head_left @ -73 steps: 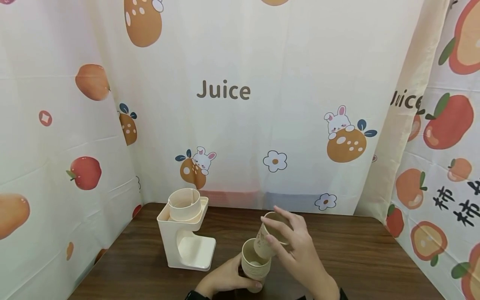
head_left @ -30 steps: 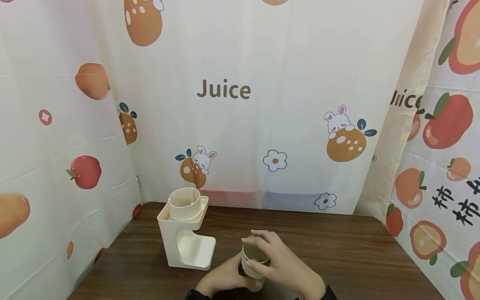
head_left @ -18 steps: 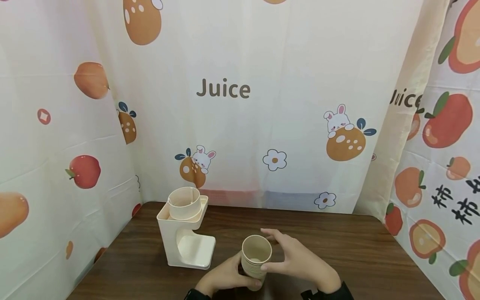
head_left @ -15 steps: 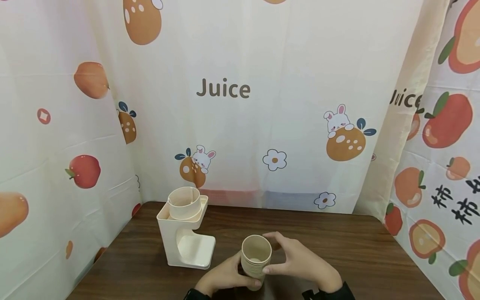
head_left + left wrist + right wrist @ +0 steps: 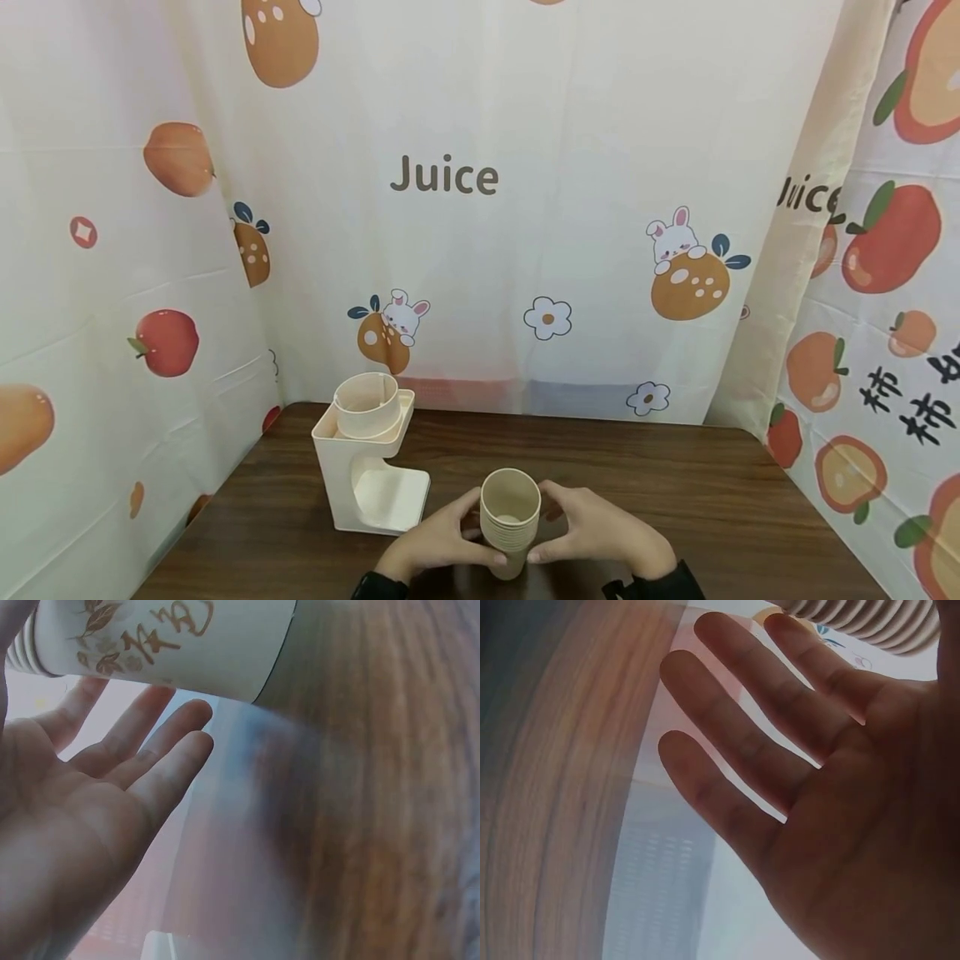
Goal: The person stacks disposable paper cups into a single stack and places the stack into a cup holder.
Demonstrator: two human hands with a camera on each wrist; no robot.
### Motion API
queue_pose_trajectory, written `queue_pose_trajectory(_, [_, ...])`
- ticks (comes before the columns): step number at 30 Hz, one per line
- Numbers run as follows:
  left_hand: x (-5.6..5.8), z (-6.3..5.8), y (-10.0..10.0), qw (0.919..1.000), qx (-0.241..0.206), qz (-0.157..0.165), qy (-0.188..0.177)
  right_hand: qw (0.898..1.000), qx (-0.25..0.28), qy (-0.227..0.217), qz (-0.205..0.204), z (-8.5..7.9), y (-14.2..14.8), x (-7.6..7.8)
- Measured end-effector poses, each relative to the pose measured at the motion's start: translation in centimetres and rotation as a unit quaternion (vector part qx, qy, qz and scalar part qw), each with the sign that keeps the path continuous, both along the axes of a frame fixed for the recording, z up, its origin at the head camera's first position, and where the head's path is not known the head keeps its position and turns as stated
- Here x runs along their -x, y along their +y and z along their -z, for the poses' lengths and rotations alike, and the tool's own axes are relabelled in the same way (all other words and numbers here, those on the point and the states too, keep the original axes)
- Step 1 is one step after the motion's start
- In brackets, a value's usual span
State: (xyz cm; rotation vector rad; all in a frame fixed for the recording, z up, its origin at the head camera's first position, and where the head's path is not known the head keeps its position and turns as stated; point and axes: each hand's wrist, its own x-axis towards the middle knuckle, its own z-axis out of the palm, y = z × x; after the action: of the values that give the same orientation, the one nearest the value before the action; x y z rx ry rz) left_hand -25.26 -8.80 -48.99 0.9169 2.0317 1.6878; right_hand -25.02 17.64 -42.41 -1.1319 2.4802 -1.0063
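Note:
A stack of beige paper cups (image 5: 510, 533) stands upright on the wooden table between the two hands, its top cup's mouth facing up. My left hand (image 5: 441, 537) is at the stack's left side, thumb tip by the lower cups. In the left wrist view its fingers (image 5: 169, 769) spread loosely below the printed cup wall (image 5: 172, 645). On the other side, my right hand (image 5: 600, 529) has its thumb and index finger beside the stack. Its fingers (image 5: 735, 735) are nearly straight in the right wrist view, and the ridged cup rims (image 5: 870, 622) show above them.
A cream stand (image 5: 337, 475) with a round tube (image 5: 367, 406) in its top and a flat base (image 5: 393, 498) is left of the cups. Fruit-printed curtains (image 5: 450, 250) enclose the dark wooden table (image 5: 637, 467) at the back and sides.
The right hand lowered a cup into the stack, let go of it and moved to the stack's right side. The left hand has loosened its grip and shifted slightly left.

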Motion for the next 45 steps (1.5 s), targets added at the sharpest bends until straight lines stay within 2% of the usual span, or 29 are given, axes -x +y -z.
queue_pose_trajectory(6, [0.0,-0.1,-0.3,0.9999,-0.007,0.004,-0.010,1.000,0.003,0.004,-0.003,0.5,-0.3,0.1])
queue_pose_trajectory(14, [0.2,-0.1,-0.2,0.9998,-0.015,0.010,0.002,1.000,0.012,-0.004,-0.012,1.3,-0.9,0.3])
queue_pose_trajectory(20, [0.3,-0.2,-0.3,0.9998,-0.008,-0.003,0.017,1.000,0.011,0.003,-0.007,1.1,-1.0,0.2])
queue_pose_trajectory(26, [0.1,-0.5,-0.2,0.9998,-0.005,-0.009,0.020,1.000,0.024,-0.008,-0.013,1.1,-0.9,0.0])
queue_pose_trajectory(32, [-0.3,-1.2,0.0,0.9990,-0.029,-0.018,0.028,0.999,0.048,-0.012,-0.020,1.0,-0.9,-0.1])
queue_pose_trajectory(38, [-0.6,-2.3,0.2,0.9970,-0.043,-0.043,0.047,0.998,0.062,0.030,0.002,0.5,-1.1,-0.1])
queue_pose_trajectory(45, [-1.1,-4.1,0.1,0.9922,-0.050,-0.075,0.086,0.995,0.089,0.048,0.017,-0.1,-1.9,0.1])
